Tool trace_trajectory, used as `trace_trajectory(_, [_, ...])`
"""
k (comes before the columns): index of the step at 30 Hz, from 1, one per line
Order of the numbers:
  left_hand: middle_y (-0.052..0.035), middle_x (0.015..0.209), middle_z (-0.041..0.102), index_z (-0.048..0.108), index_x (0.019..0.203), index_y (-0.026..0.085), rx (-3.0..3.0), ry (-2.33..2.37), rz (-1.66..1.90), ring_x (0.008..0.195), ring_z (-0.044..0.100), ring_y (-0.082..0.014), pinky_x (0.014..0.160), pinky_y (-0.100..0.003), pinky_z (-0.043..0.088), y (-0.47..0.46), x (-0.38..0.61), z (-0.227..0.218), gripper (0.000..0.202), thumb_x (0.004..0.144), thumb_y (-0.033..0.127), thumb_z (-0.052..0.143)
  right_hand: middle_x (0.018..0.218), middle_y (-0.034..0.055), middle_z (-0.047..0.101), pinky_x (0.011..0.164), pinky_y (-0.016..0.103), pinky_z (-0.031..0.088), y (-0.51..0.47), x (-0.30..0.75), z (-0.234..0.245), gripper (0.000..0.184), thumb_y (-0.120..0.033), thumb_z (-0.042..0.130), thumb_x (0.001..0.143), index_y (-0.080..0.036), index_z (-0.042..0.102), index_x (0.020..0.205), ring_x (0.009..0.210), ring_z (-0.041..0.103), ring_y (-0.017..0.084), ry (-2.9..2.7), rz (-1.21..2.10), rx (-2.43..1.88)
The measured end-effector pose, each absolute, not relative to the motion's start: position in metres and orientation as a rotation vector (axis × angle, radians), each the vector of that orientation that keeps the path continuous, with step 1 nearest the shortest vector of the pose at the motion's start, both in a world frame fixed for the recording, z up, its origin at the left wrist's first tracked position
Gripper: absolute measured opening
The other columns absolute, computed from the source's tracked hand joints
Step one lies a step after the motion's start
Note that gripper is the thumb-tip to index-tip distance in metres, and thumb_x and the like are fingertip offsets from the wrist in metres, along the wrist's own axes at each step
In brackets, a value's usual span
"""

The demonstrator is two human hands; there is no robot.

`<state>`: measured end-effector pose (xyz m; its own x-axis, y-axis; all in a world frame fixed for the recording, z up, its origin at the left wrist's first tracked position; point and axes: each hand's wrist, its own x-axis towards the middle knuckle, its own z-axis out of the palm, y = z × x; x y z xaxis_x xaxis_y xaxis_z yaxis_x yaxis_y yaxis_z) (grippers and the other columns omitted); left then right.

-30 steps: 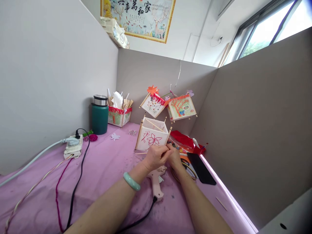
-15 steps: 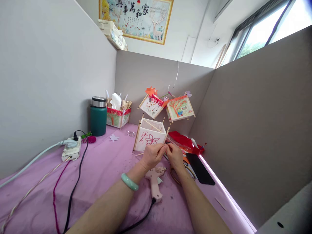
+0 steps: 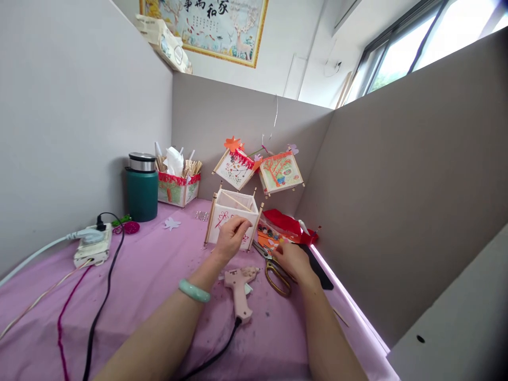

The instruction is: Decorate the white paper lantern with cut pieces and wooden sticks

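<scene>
Down at the near edge of the table (image 3: 166, 275) both forearms come in, cut off by the frame, the left one wearing a green bangle (image 3: 194, 290). Between them lies a pink glue gun (image 3: 238, 283), handle toward the near edge, its black cord running out of view there.

Just past it the right hand (image 3: 292, 260) sits low by the right edge, fingers curled just beside the scissors (image 3: 274, 271). Its fingertips are turned away, so I cannot tell whether its grip is closed on anything. It also covers part of a flat black thing (image 3: 319, 264) too hidden to name.

The left hand (image 3: 232, 238) is raised in front of the white lantern (image 3: 235, 211), which stands upright toward the far edge. Its fingers are bent with the tips close together at the front face, hiding most of the red drawing. Whether that grip pinches something small cannot be made out.

Near the left edge lies a power strip (image 3: 92, 247). At the far edge stand a green flask (image 3: 142, 186) and a box of sticks (image 3: 178, 182). Two painted lanterns (image 3: 280, 172) hang above.
</scene>
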<state>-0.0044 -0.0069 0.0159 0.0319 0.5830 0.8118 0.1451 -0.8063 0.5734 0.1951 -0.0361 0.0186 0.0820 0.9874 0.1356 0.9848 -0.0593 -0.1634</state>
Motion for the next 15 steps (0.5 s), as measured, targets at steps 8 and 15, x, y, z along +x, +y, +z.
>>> trace_trajectory(8, [-0.0021, 0.070, 0.064, 0.066, 0.081, 0.018, 2.193, 1.119, 1.922, 0.063, 0.057, -0.0123, 0.062, -0.023, 0.040, -0.010, -0.004, 0.009, 0.023, 0.090, 0.031, 0.050, 0.091, 0.0063, 0.069, 0.061, 0.026, 0.037, -0.039, 0.210, 0.008, 0.021, -0.025, 0.063, 0.071, -0.022, 0.065, 0.091, 0.082, 0.063, 0.021, -2.129, 0.211, -2.180])
trace_trajectory(15, [-0.0047, 0.081, 0.059, 0.057, 0.102, 0.015, 1.680, 1.748, 2.347, 0.074, 0.056, -0.0181, 0.067, -0.028, 0.043, 0.006, -0.029, 0.017, 0.030, 0.083, 0.039, 0.058, 0.101, 0.0040, 0.066, 0.064, 0.024, 0.038, -0.049, 0.210, 0.015, 0.040, -0.037, 0.069, 0.064, -0.023, 0.060, 0.100, 0.089, 0.061, 0.020, -2.164, 0.384, -2.091])
